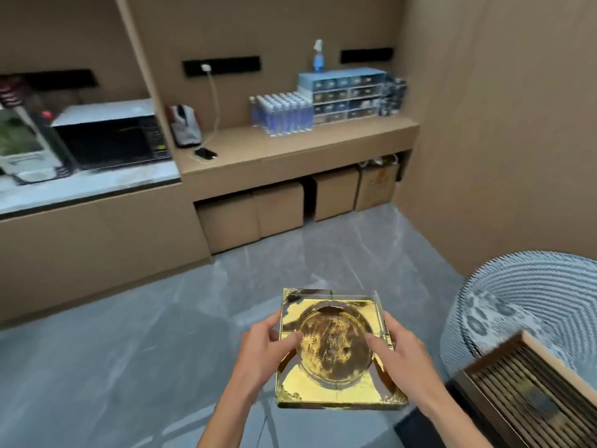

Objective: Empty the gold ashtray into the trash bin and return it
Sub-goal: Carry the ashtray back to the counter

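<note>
We seem to be in an office pantry or break room. Built-in tan cabinetry runs along the walls, with a microwave (113, 140) on a pale stone counter (80, 189). On the lower shelf we see a shrink-wrapped pack of water bottles (281, 113), a blue drawer organiser (345, 97), a spray bottle (319, 56) and a phone (205, 153) charging from a wall socket strip (221, 67). Cardboard boxes (281, 208) sit underneath, on grey polished tiles (129, 350).

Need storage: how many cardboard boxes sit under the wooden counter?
4 in a row: left box, next, third, rightmost by the wall. More may hide behind.
</note>
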Motion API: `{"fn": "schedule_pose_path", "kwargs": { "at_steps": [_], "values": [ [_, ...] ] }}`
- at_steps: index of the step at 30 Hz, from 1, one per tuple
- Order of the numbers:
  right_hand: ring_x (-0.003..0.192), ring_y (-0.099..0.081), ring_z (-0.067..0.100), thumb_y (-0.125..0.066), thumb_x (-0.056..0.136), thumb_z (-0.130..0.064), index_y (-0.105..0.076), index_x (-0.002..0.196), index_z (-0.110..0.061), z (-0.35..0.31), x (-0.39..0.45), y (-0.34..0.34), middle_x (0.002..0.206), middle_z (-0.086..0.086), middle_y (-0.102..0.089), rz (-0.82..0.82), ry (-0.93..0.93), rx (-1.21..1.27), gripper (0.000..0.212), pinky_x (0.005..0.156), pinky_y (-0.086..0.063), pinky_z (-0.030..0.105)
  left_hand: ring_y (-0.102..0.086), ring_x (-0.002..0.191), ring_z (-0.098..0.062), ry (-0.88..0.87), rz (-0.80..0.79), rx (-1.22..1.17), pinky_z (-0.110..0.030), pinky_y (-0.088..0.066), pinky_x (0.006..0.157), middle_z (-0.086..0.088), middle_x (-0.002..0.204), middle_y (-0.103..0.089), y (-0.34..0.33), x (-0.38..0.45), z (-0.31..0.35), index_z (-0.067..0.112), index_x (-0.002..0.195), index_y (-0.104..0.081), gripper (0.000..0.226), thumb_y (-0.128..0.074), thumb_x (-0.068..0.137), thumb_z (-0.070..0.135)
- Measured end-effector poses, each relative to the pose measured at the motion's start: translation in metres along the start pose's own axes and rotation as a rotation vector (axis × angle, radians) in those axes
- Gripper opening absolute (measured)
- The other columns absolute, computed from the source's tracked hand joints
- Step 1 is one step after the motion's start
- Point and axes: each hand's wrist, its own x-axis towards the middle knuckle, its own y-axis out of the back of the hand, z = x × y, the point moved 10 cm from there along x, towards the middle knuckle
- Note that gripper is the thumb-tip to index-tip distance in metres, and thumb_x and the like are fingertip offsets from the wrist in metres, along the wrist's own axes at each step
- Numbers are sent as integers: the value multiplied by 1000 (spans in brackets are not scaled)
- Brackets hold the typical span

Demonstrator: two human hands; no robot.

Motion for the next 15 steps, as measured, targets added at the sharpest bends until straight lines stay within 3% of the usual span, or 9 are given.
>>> {"fn": "schedule_pose_path", "kwargs": {
  "at_steps": [2, 4, 7, 9, 11, 15],
  "values": [
    [105, -66, -5, -60, 101, -31, -59, 133, -39, -27, 16, -38, 116, -25, -75, -34, 35, -4, 33, 87, -52, 17, -37, 52, -3, 30, 62, -5, -27, -30, 60, 15, 49, -39, 44, 2, -12, 80, 85, -59, 50, -75, 89, 32],
    [89, -65, -15, -61, 101, -28, -62, 123, -43, -53, 32, -76, 97, -39, -72, -59, 63, 2, 27, 69, -44, 8, -40, 46, -2, 49, 105, -5, -26, -32, 58, 16, 42, -41, 88, 5, -27, 81, 79, -59, 52, -74, 89, 31],
    [86, -67, -13, -62, 100, -25, -63, 125, -40, -90, 54, -137, 93, -35, -74, -118, 77, 34, 29, 68, -46, 12, -43, 42, 1, 64, 177, -40, -14, -32, 49, 18, 40, -42, 156, 12, -50, 63, 110, -61, 40, -74, 91, 29],
    [90, -68, -12, -62, 100, -22, -60, 133, -38, -116, 67, -178, 97, -33, -76, -173, 83, 65, 37, 69, -50, 8, -44, 45, 2, 67, 239, -48, -8, -31, 48, 20, 45, -43, 199, 17, -65, 53, 130, -48, 54, -75, 90, 28],
    [94, -69, -12, -62, 100, -20, -57, 140, -38, -143, 79, -215, 101, -32, -76, -206, 99, 77, 45, 71, -51, 8, -48, 62, -2, 73, 283, -62, -16, -36, 61, 19, 63, -49, 239, 21, -77, 40, 145, -48, 62, -76, 90, 30],
    [93, -70, -10, -63, 99, -18, -60, 137, -38, -196, 101, -278, 102, -29, -77, -270, 148, 86, 43, 71, -52, 10, -42, 60, -5, 117, 375, -71, -17, -34, 55, 18, 55, -41, 310, 25, -101, 28, 153, -41, 71, -74, 91, 33]
  ]
}}
